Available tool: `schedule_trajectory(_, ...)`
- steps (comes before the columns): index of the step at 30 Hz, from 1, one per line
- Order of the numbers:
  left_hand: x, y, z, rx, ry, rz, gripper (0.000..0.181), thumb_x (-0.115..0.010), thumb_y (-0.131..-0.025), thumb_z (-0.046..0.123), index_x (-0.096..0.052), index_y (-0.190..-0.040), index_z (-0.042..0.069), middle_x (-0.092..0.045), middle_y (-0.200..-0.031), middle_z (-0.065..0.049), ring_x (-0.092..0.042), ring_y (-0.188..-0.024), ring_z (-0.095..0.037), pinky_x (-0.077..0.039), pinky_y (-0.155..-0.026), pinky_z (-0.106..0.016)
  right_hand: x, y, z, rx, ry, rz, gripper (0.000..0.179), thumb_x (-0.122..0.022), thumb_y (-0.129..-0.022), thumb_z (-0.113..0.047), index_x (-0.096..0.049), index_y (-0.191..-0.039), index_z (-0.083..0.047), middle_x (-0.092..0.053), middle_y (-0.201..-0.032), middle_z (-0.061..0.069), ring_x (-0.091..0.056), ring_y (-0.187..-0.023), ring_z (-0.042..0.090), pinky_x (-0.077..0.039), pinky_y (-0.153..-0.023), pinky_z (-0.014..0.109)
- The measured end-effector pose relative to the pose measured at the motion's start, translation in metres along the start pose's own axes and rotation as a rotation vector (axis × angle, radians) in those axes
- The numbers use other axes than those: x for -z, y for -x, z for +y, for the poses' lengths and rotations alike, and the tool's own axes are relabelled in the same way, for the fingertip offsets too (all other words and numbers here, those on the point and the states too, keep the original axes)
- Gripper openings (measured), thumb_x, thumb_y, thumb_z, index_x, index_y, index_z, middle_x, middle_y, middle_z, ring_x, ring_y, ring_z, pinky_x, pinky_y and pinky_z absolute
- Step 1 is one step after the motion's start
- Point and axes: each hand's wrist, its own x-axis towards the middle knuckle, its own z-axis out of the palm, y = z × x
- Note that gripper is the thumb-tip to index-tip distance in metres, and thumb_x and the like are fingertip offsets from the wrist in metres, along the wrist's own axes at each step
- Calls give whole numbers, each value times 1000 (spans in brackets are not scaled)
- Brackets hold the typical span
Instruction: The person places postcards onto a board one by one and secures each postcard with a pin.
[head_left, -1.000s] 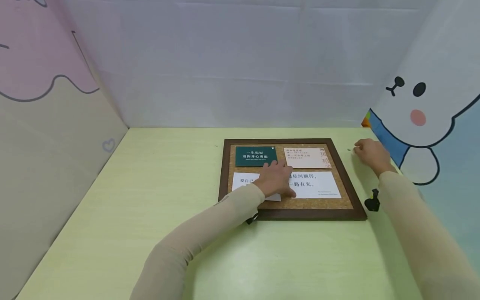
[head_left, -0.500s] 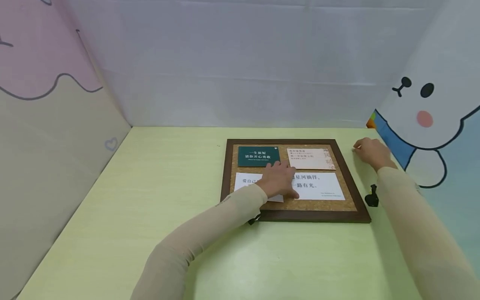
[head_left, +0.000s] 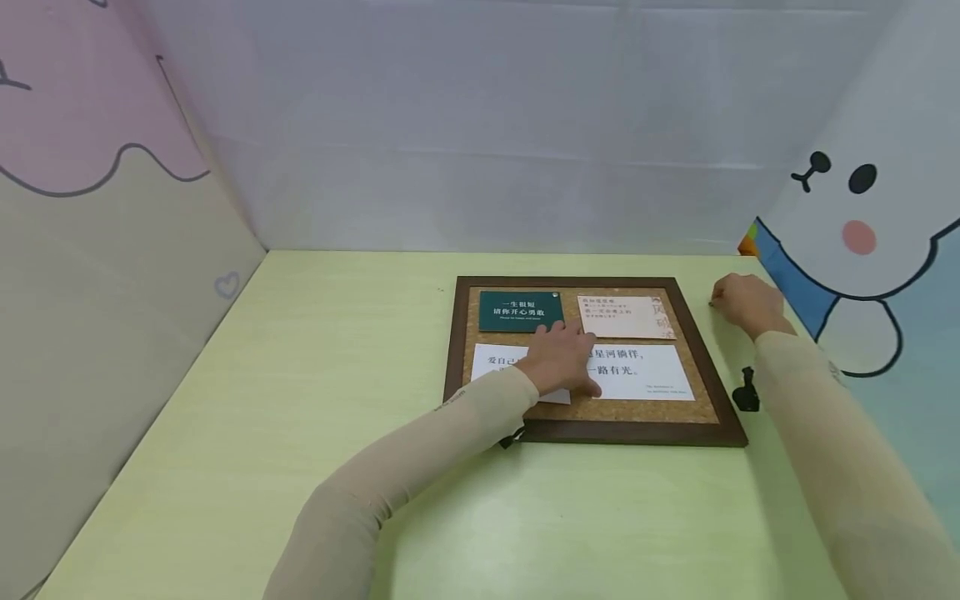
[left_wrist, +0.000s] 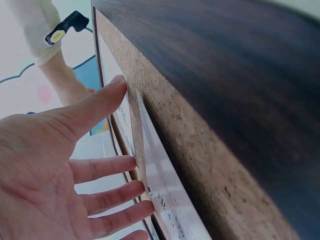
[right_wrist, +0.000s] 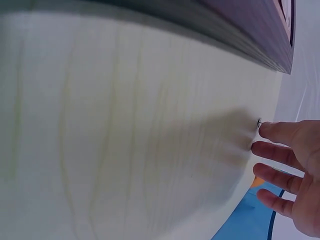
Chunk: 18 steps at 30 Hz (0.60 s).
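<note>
My left hand (head_left: pixel 558 358) lies with spread fingers over the two lower white cards on the framed cork board (head_left: pixel 645 410). Its thumb touches the right-hand white card (head_left: pixel 652 372), and the other lower white card (head_left: pixel 495 360) is partly hidden under the hand and wrist. In the left wrist view, that card's edge stands off the cork. Beyond the board's right side, my right hand (head_left: pixel 750 305) is down at the table, pinching a small metal thumbtack (right_wrist: pixel 259 122) at thumb and fingertip. The tack is tiny in the wrist view.
A green card (head_left: pixel 521 312) with a round pin at its corner and a pale pink card (head_left: pixel 626 317) fill the board's upper row. The board lies on a pale yellow-green table (head_left: pixel 337 350). Behind it rises a white sheet (head_left: pixel 450 133); cartoon-printed sheets flank both sides.
My right fingers have closed in on a small tack on the table at the board's right. The left hand keeps its place on the cards; the view has shifted slightly.
</note>
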Motion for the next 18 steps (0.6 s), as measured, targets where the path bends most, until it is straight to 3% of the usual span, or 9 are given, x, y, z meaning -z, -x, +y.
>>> schedule_trajectory(11,-1,1,0,4,18,4,75,-74,-75,64,-54,-134,23,-50,-135,-1,-43,-102,-17,-37,-82,-34,-5,-2,1,-1,5,-17,20,-58,-96,-12,-64,-106,4,-64,-93,22,-53,-75,31,-44,-61,45)
schedule_trajectory(18,1,1,1,5,19,2,77,-73,-76,63,-52,-138,22,-47,-143,-2,-45,-109,-18,-39,-88,-36,0,0,4,18,-12,-21,21,-56,-95,-13,-64,-105,3,-64,-97,25,-55,-77,33,-46,-61,47)
